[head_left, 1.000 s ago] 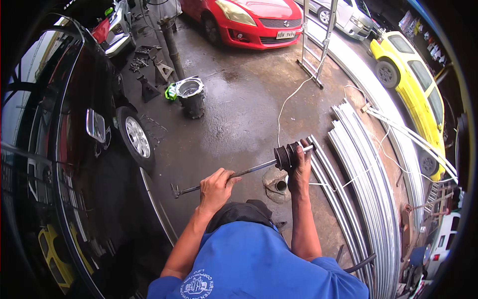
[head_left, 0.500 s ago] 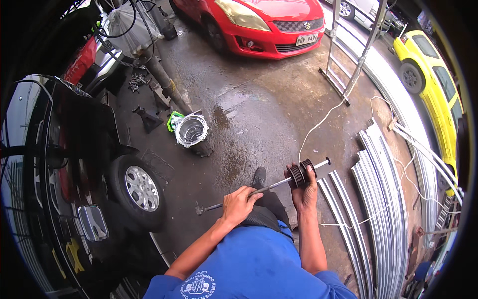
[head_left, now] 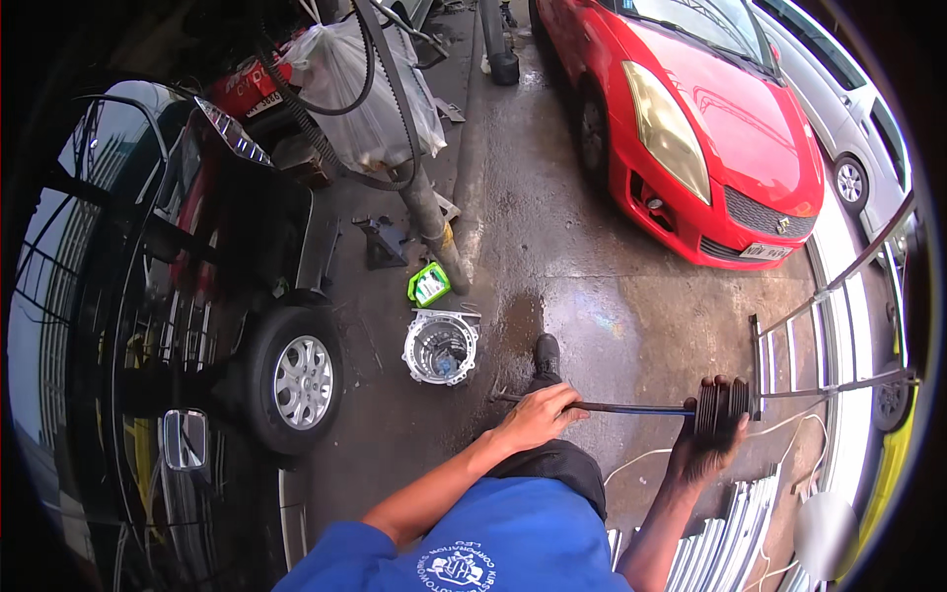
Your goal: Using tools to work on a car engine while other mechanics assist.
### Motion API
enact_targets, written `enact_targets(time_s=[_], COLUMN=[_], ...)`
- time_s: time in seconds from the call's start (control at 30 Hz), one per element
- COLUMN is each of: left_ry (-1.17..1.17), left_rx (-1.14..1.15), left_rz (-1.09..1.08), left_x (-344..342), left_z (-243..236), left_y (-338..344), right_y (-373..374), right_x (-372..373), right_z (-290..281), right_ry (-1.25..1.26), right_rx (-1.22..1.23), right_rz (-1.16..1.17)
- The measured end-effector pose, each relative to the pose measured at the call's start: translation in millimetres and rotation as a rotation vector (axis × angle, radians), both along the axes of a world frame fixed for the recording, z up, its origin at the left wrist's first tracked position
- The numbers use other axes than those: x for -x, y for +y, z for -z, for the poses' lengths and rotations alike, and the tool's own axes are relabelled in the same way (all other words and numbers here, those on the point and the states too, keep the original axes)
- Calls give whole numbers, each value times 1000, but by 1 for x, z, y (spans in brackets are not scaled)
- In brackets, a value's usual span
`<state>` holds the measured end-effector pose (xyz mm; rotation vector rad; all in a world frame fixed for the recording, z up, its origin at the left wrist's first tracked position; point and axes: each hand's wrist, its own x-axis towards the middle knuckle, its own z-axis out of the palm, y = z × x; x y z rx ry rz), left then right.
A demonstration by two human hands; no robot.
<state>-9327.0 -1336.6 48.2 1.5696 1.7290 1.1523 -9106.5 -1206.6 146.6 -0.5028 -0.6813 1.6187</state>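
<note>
My left hand (head_left: 540, 419) is wrapped round a long thin metal rod (head_left: 636, 407) that runs roughly level across my body. My right hand (head_left: 720, 454) grips a black ribbed pulley (head_left: 706, 412) at the rod's right end, fingers curled over it. The rod's left end pokes out past my left hand. In front of me on the ground is a silver cast housing (head_left: 413, 357) with a round opening; just beyond it lies a green container (head_left: 428, 284).
A black vehicle (head_left: 148, 257) flanks me on the left, a red car (head_left: 710, 138) stands ahead right. A post (head_left: 444, 247) carries hanging belts and a plastic bag (head_left: 355, 89). An aluminium ladder (head_left: 829, 388), metal channels (head_left: 740, 533) and a white cord lie at the right.
The view has swung left and moved forward: the housing sits nearer, and the red car is further right. Both hands still hold the rod and pulley, now shifted rightward in view.
</note>
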Motion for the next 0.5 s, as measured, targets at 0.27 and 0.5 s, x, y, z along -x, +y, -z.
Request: enact_targets(time_s=[0.27, 0.5], left_ry=[109, -28], left_rx=[83, 191], left_rz=[7, -626], left_x=[148, 311], left_z=[39, 53], left_y=[244, 387], right_y=[247, 448], right_x=[127, 261], right_z=[-5, -29], right_ry=[-99, 9], right_rx=[-223, -223], right_rz=[13, -31])
